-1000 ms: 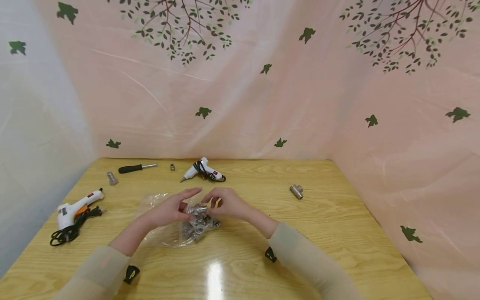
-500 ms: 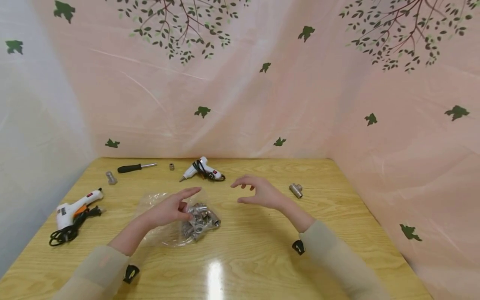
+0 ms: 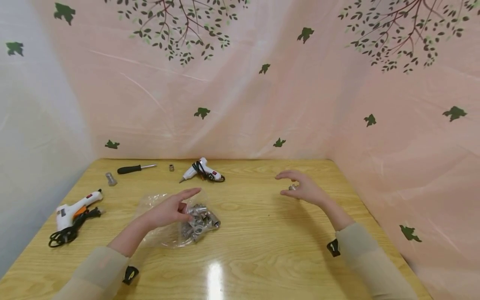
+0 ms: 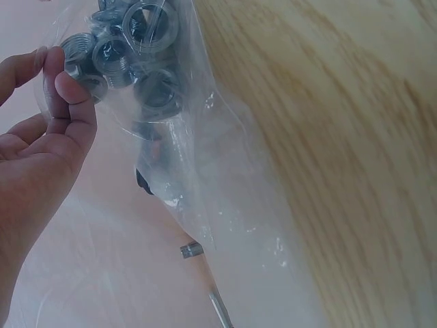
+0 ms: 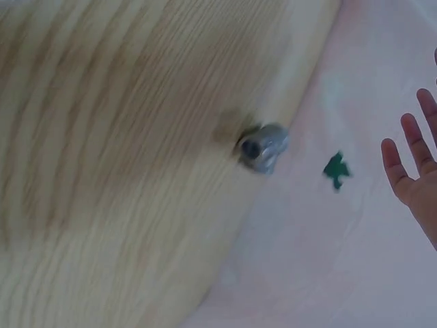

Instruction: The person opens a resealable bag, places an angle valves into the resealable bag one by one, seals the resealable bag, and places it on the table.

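Note:
A clear plastic bag [image 3: 165, 236] lies on the table, and metal pipe fittings [image 3: 198, 225] fill its right end. My left hand [image 3: 168, 211] pinches the bag's edge beside the fittings; the left wrist view shows the film between thumb and fingers. Out to the right, my right hand [image 3: 305, 189] hovers with parted fingers near a metal tee fitting [image 3: 293, 187], which it partly hides in the head view. In the right wrist view the tee fitting [image 5: 263, 147] rests on the wood, apart from the spread fingers [image 5: 415, 140].
Behind the bag lies a white glue gun [image 3: 202, 170] with its cord wrapped. Another glue gun [image 3: 75, 210] is at the left. A black-handled screwdriver [image 3: 131, 169], a bolt [image 3: 111, 179] and a small metal fitting [image 3: 171, 167] lie at the back left. A patterned cloth [image 3: 240, 104] encloses the table.
My right hand has left the fittings in the bag and moved right across the table to the tee fitting, its fingers spreading. My left hand has stayed at the bag.

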Demonstrator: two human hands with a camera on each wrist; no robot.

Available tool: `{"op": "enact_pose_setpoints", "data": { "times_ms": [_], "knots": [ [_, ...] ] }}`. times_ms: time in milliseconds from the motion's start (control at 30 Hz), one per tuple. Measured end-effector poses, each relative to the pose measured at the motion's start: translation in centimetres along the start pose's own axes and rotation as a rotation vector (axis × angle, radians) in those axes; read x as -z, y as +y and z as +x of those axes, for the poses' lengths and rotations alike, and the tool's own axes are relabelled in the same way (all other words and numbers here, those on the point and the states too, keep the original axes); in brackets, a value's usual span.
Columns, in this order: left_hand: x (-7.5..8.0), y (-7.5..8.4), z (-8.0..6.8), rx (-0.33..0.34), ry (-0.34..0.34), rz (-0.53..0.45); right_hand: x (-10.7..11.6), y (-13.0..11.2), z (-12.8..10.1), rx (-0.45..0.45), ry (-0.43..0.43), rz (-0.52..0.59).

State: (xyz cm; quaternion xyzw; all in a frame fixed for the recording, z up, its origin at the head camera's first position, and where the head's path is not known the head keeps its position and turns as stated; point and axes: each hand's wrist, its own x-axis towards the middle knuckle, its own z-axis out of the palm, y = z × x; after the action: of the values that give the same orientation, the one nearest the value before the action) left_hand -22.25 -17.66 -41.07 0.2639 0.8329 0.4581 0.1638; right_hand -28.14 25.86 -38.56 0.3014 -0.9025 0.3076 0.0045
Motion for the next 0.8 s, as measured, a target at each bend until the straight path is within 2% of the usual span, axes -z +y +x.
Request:
{"op": "enact_pose_setpoints", "data": {
  "times_ms": [167,433,800],
  "knots": [
    [0.0,-0.1,-0.1,0.002,0.002,0.001,1.1,2.6,-1.2,-0.030,0.019,-0.002],
    [0.1,-0.3,0.0,-0.003,-0.002,-0.003,0.9,6.3,-2.3,-0.062,0.045,-0.055],
    [0.0,-0.4,0.0,-0.004,0.004,0.010,-0.2,9.7,-2.6,-0.232,-0.054,-0.005]
  ]
}}
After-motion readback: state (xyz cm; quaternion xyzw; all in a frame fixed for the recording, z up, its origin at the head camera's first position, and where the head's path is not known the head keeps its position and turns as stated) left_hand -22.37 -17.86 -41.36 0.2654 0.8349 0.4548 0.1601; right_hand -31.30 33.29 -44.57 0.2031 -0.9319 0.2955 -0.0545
